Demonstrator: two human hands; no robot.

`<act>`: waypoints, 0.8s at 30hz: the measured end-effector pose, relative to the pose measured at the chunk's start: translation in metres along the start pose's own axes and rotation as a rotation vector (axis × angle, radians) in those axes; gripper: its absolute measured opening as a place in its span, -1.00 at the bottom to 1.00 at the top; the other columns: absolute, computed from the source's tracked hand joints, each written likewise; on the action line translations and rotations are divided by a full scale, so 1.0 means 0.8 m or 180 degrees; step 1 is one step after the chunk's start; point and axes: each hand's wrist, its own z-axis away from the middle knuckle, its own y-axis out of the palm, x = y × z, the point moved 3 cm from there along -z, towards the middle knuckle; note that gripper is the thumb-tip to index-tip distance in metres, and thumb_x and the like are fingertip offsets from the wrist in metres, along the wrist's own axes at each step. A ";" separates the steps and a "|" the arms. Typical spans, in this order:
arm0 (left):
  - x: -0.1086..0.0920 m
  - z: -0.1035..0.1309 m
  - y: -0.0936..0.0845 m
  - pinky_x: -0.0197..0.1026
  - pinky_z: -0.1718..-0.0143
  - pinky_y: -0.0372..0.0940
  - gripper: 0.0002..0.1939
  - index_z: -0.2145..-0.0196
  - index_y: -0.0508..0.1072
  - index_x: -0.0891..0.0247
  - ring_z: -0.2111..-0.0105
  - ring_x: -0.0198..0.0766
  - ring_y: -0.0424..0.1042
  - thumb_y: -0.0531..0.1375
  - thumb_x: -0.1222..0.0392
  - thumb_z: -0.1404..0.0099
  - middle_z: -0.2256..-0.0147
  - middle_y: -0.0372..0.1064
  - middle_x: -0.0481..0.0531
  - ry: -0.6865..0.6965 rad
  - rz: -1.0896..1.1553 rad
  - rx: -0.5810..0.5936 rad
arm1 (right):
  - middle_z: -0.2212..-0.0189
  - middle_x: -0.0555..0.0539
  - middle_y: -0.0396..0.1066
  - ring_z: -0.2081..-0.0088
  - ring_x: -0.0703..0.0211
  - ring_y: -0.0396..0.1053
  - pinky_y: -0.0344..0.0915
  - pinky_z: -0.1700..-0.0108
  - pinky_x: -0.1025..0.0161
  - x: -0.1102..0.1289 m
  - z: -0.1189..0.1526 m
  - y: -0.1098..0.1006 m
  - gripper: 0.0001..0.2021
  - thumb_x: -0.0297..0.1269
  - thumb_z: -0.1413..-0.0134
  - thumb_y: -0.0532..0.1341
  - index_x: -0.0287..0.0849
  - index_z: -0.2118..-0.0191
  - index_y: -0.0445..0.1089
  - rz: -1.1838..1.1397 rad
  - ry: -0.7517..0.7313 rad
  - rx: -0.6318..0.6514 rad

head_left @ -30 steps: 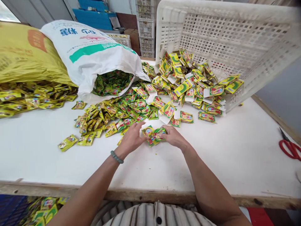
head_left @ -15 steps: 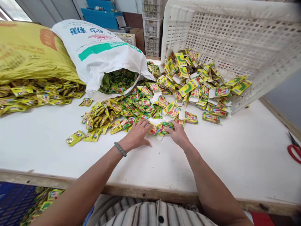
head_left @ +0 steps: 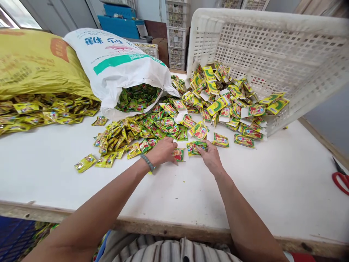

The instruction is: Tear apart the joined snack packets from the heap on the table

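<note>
Where the white worktop [head_left: 245, 189] carries a tilted crate [head_left: 267, 54], the right grip [head_left: 211, 156] pinches green-and-yellow packets [head_left: 194, 148] by their right end; the left grip [head_left: 163, 150] covers a small carton's [head_left: 179, 154] left end, whether closed on it I cannot tell.

1. The left hand [head_left: 164, 151], which had its thumb spread away from the cartons a moment ago, now has that thumb drawn in against the small carton [head_left: 179, 155].
2. The green packets [head_left: 195, 148], bunched between both hands at first and then overlapping white card, now lie apart from that carton, in the right hand [head_left: 211, 157].
3. The head view has shifted, bringing background crates [head_left: 255, 4] into sight above the large basket [head_left: 264, 47].
</note>
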 end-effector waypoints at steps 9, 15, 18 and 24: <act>-0.006 0.043 -0.008 -0.27 0.54 -0.02 -0.62 0.47 0.32 0.21 0.60 -0.34 0.14 0.21 -0.18 -0.14 0.61 0.18 -0.15 -0.0828 0.2446 -0.0715 | 0.40 0.00 0.43 0.38 0.17 0.38 0.33 0.30 0.22 0.012 0.005 0.011 -0.61 -0.03 0.07 0.26 -0.13 0.14 0.33 -0.0614 0.0215 -0.0012; -0.019 0.076 0.005 -0.32 0.59 -0.03 -0.58 0.42 0.36 0.26 0.61 -0.41 0.12 0.30 -0.17 -0.07 0.59 0.24 -0.13 -0.1083 0.3632 -0.0617 | 0.43 0.01 0.43 0.37 0.19 0.37 0.30 0.30 0.25 0.027 0.014 0.017 -0.74 -0.12 0.04 0.27 -0.15 0.24 0.39 -0.0517 0.0085 0.1005; -0.019 0.080 0.021 -0.33 0.58 0.02 -0.58 0.39 0.38 0.28 0.58 -0.41 0.17 0.33 -0.14 -0.05 0.54 0.30 -0.10 -0.1017 0.3988 -0.0553 | 0.45 0.01 0.41 0.36 0.19 0.34 0.27 0.31 0.26 0.032 0.015 0.016 -0.79 -0.16 0.03 0.26 -0.16 0.30 0.42 -0.0259 -0.0040 0.1148; -0.022 0.081 0.041 -0.31 0.54 0.11 -0.56 0.41 0.39 0.28 0.58 -0.40 0.23 0.34 -0.16 -0.03 0.55 0.33 -0.10 -0.1240 0.4407 -0.0947 | 0.47 0.02 0.39 0.38 0.19 0.32 0.23 0.33 0.28 0.035 0.013 0.011 -0.84 -0.22 0.03 0.25 -0.16 0.31 0.47 -0.0002 -0.0049 0.1155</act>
